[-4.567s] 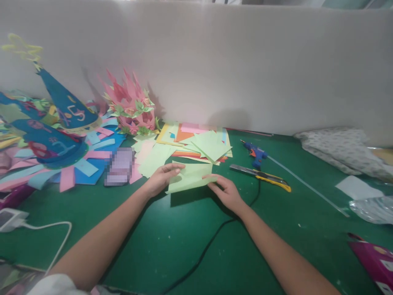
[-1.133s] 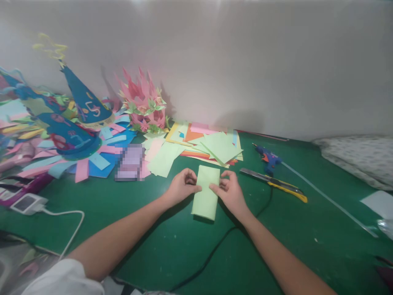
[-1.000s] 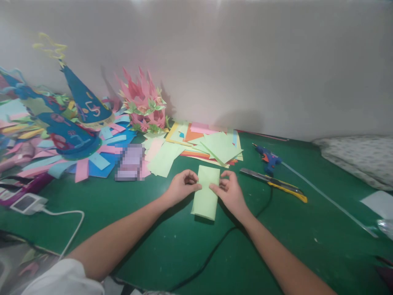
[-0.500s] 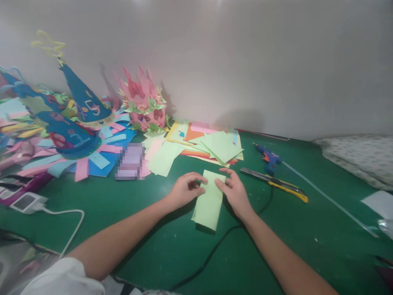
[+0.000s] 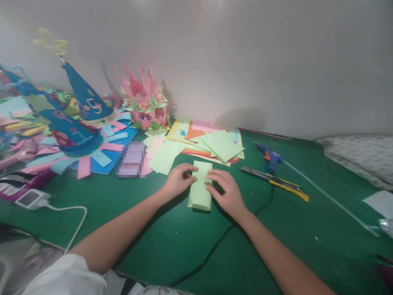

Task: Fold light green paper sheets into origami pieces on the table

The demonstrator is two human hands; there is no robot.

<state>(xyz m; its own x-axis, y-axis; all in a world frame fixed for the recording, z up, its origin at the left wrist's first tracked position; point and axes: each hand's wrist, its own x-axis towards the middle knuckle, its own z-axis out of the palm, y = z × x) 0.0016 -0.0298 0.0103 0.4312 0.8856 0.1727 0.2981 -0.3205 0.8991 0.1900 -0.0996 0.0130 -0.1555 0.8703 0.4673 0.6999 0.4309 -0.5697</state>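
Folded green paper: left hand open, fingertips pressing edge; right hand open, flat atop.

A pale numeral 5 stands on the upright blue cone. Marks on the tipped blue cone beside it are too blurred to read.

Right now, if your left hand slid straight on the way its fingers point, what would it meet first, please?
The left hand rests on the folded green paper; past it, probably the stack of coloured sheets, though depth is unclear.
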